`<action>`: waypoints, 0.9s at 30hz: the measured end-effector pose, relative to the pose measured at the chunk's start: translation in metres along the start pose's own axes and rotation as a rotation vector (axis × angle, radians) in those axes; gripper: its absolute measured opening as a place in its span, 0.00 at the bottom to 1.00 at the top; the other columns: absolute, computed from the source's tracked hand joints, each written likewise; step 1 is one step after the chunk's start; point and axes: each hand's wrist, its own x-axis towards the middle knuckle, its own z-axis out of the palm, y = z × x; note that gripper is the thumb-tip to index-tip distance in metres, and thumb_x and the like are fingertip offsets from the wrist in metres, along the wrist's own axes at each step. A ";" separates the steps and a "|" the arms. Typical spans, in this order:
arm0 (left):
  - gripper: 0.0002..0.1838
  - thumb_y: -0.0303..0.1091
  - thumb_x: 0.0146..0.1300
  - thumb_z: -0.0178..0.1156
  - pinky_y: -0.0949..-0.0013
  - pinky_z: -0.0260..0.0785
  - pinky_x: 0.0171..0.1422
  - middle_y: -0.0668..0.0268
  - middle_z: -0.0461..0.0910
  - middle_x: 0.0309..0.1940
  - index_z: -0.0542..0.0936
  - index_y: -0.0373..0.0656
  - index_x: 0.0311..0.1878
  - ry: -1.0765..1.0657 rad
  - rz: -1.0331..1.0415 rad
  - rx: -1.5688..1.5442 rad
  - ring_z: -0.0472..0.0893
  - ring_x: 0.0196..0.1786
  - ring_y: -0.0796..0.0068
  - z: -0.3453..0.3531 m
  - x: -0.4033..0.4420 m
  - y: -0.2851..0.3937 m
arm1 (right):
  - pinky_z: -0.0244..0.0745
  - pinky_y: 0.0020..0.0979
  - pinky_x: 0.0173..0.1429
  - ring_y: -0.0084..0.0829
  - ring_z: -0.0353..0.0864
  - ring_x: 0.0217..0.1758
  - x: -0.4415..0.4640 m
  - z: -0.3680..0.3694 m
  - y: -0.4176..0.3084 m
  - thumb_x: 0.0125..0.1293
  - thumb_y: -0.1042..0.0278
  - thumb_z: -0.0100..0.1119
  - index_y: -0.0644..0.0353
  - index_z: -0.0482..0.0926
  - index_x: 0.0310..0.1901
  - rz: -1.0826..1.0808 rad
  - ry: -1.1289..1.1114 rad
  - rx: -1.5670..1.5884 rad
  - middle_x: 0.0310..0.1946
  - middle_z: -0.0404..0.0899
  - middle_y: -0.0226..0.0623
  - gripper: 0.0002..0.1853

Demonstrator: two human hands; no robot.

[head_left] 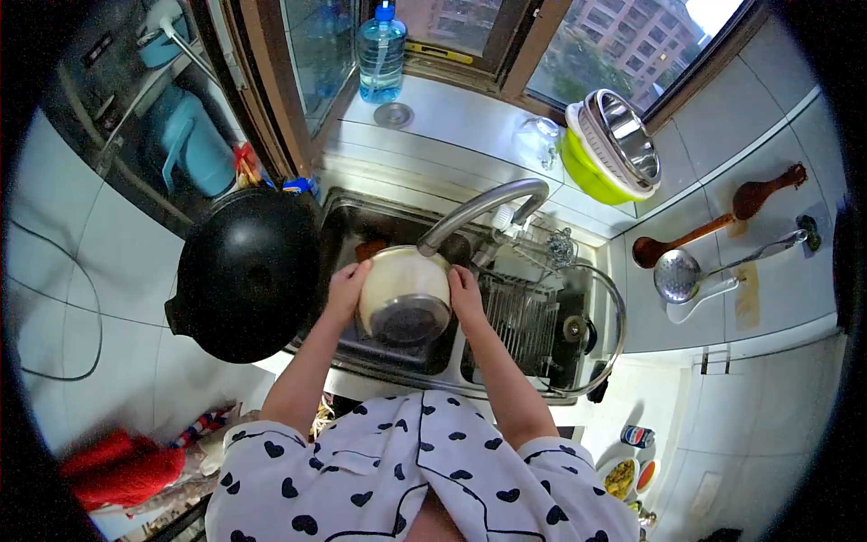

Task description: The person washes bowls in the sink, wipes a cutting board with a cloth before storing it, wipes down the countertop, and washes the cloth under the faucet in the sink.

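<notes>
A cream-coloured pot [404,275] with a metallic base is tilted over the left basin of the sink [361,357], right beneath the mouth of the curved faucet [488,200]. My left hand [346,289] grips the pot's left side, and my right hand [466,294] presses against its right side. The pot's base faces me; its inside is hidden. Whether water runs from the faucet I cannot tell. In the right basin stands a wire rack [519,321], with a large glass lid [617,316] leaning over that basin's right side.
A black wok [248,275] stands left of the sink. On the sill are a bottle of blue liquid [382,56] and stacked bowls and colanders [601,167]. Ladles [676,276] hang on the right wall. A can [638,436] and food bowls [621,477] sit at lower right.
</notes>
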 end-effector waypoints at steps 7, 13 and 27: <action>0.12 0.40 0.47 0.66 0.64 0.66 0.38 0.65 0.77 0.28 0.78 0.43 0.30 -0.061 0.779 0.982 0.77 0.33 0.63 0.033 -0.050 0.039 | 0.52 0.55 0.62 0.40 0.59 0.64 -0.044 0.017 -0.048 0.53 0.25 0.44 0.55 0.57 0.63 0.487 -0.325 0.400 0.61 0.60 0.41 0.46; 0.14 0.41 0.48 0.65 0.63 0.60 0.56 0.64 0.77 0.36 0.78 0.46 0.37 -0.384 0.853 1.167 0.75 0.44 0.65 0.029 -0.068 0.044 | 0.80 0.44 0.41 0.39 0.77 0.42 -0.020 0.015 0.026 0.63 0.64 0.42 0.62 0.69 0.46 0.682 -0.354 0.687 0.39 0.73 0.44 0.14; 0.40 0.67 0.59 0.42 0.47 0.39 0.69 0.66 0.53 0.68 0.55 0.52 0.68 -0.119 -0.363 -0.025 0.52 0.69 0.65 0.003 -0.041 0.039 | 0.74 0.45 0.56 0.47 0.73 0.51 -0.060 0.002 0.025 0.57 0.72 0.45 0.72 0.64 0.50 0.729 -0.222 0.901 0.48 0.69 0.52 0.19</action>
